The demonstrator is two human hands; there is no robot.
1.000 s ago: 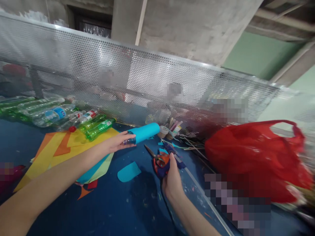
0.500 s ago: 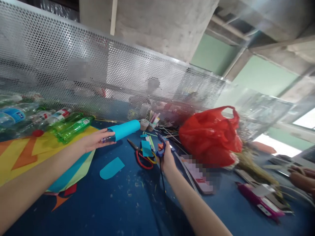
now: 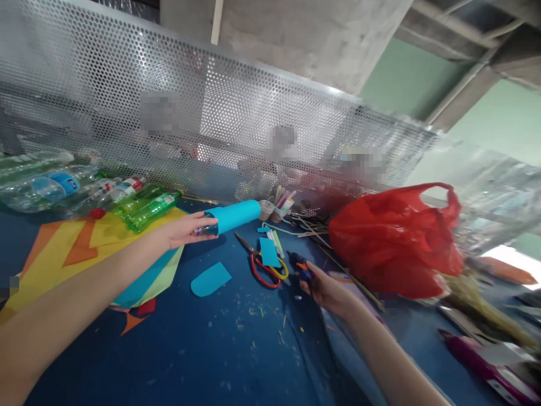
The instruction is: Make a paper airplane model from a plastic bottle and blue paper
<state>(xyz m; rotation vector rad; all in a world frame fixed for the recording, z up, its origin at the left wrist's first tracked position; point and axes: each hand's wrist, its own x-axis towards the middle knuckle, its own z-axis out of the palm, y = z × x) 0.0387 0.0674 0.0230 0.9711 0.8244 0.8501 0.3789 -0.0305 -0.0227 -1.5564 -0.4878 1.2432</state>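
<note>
My left hand (image 3: 192, 231) is wrapped around the dark end of a bottle (image 3: 207, 224) whose body is covered by a sheet of bright blue paper (image 3: 239, 215). It lies sideways just over the table. In my right hand (image 3: 323, 285) is a dark blue glue gun (image 3: 303, 269) with an orange trigger, its nozzle pointing away from me. Between the hands lie scissors (image 3: 264, 276) with red and yellow handles, a small blue paper rectangle (image 3: 269, 252) partly over them. A blue paper piece with one rounded end (image 3: 211, 279) rests nearer to me.
Plastic bottles (image 3: 54, 183) and coloured sheets (image 3: 114, 248) cover the left side. A red plastic bag (image 3: 393, 239) stands at right, near a magenta tool (image 3: 486, 361). Behind, a perforated metal screen (image 3: 253, 107) borders the blue table (image 3: 203, 355); cups of sticks (image 3: 276, 211) stand before it.
The view has swung left, shifting most things rightward. My right hand with the glue gun has moved right and toward me, away from the scissors. My left hand keeps its hold.
</note>
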